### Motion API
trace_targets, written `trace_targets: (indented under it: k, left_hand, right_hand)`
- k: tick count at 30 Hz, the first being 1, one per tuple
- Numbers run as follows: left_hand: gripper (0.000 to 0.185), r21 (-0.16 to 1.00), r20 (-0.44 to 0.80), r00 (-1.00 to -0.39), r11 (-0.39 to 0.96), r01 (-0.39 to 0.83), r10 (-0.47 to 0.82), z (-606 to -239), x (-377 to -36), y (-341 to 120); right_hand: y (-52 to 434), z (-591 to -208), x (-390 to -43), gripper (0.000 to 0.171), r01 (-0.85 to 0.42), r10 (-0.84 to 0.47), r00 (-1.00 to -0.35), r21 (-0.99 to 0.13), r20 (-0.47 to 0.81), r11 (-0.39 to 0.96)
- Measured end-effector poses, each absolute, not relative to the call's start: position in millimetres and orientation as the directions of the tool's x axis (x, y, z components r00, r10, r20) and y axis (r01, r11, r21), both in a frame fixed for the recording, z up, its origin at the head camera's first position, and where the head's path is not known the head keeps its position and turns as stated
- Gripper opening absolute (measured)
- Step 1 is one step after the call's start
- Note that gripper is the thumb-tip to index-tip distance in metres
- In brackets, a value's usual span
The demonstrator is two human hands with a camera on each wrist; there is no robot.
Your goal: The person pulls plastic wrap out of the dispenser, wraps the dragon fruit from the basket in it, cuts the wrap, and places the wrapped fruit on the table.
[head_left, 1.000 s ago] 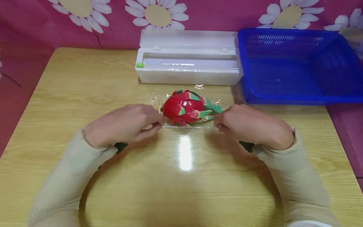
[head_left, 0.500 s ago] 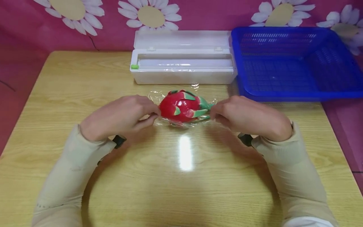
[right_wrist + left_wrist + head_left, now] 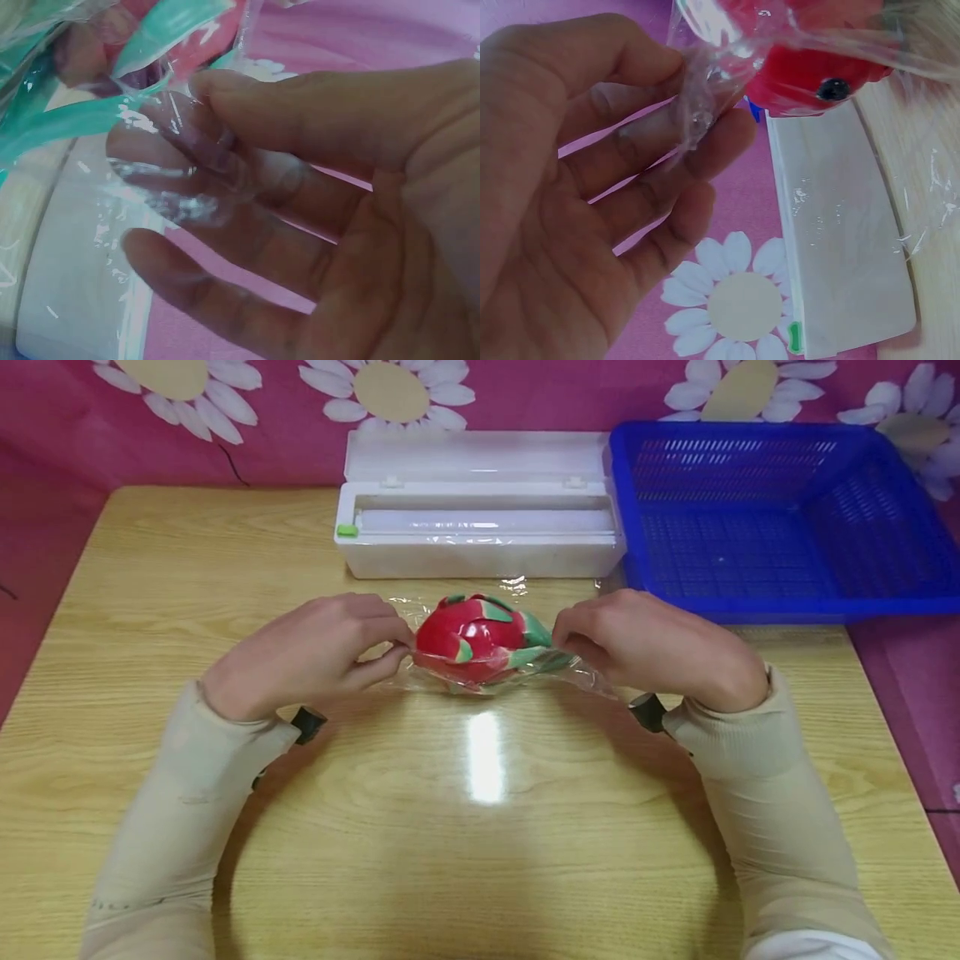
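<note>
"Where does the dragon fruit (image 3: 480, 635) sit?"

"On the table (image 3: 375, 843), between the two hands, on the near side of the white box (image 3: 480, 560)."

"And the hands?"

"The left hand (image 3: 311, 647) pinches the clear film (image 3: 592, 677) at the left end, its other fingers loosely spread. The right hand (image 3: 660, 643) pinches film at the right end, likewise half open."

"What could spoil it?"

"I'd worry about the green leaves (image 3: 528, 656) on the right: pulled taut, the film might snag there and tear. An uneven tug could roll the fruit. Bunched film on the left might cling to itself, leaving a gap."
</note>
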State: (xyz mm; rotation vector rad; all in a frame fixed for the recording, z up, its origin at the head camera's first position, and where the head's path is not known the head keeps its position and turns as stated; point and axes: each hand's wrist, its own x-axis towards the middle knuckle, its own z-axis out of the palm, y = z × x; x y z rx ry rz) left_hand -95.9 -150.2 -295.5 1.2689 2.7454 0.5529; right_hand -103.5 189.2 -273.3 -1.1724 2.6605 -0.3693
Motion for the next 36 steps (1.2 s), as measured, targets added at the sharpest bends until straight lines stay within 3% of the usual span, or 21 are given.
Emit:
trace_targets:
  k: [11, 20, 27, 36]
  left_hand:
    - [0.016, 0.375, 0.066, -0.668, 0.602, 0.705, 0.741, -297.2, -96.6, -149.9]
    - [0.015, 0.378, 0.091, -0.629, 0.558, 0.739, 0.772, -291.8, -92.3, -150.1]
    - [0.014, 0.349, 0.104, -0.664, 0.598, 0.722, 0.741, -295.9, -96.1, -149.1]
    - [0.015, 0.302, 0.161, -0.648, 0.588, 0.750, 0.744, -303.7, -102.4, -148.2]
  right_hand:
    - [187.0, -283.3, -113.0, 0.018, -0.688, -0.736, -0.675, -0.318, -0.050, 0.652]
    - [187.9, -287.0, -118.3, 0.013, -0.692, -0.730, -0.682, -0.298, -0.029, 0.658]
    - [184.9, -293.9, -121.9, 0.012, -0.703, -0.732, -0.681, -0.290, 0.011, 0.650]
    - [180.0, -302.8, -125.6, 0.008, -0.707, -0.723, -0.689, -0.263, 0.048, 0.657]
